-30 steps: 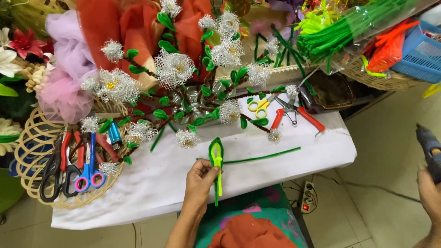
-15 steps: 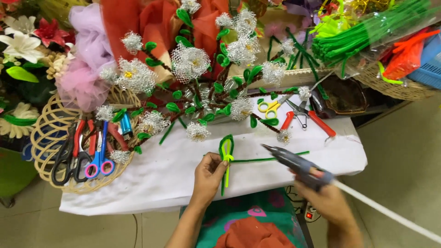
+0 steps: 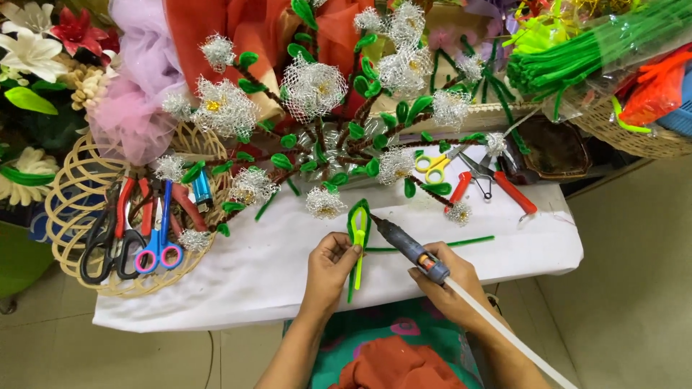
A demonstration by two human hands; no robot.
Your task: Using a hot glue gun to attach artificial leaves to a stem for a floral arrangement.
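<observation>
My left hand [image 3: 330,268] pinches a green and yellow pipe-cleaner leaf [image 3: 357,229] by its stem and holds it upright over the white table [image 3: 274,259]. My right hand [image 3: 448,282] grips a glue gun [image 3: 408,246] with a white glue stick trailing from its back. The gun's nozzle touches the right side of the leaf. Just beyond the leaf lies a branch of white mesh flowers [image 3: 314,88] with green leaves.
A wicker basket [image 3: 65,209] at the left holds scissors, pliers and a lighter. Small yellow scissors [image 3: 432,167] and red-handled pliers [image 3: 504,187] lie at the back right. A bundle of green pipe cleaners [image 3: 591,50] sits top right. A loose green stem [image 3: 461,242] lies by the glue gun.
My right hand has come in from the right with the glue gun and brought its nozzle up to the leaf. My left hand has kept the leaf in place.
</observation>
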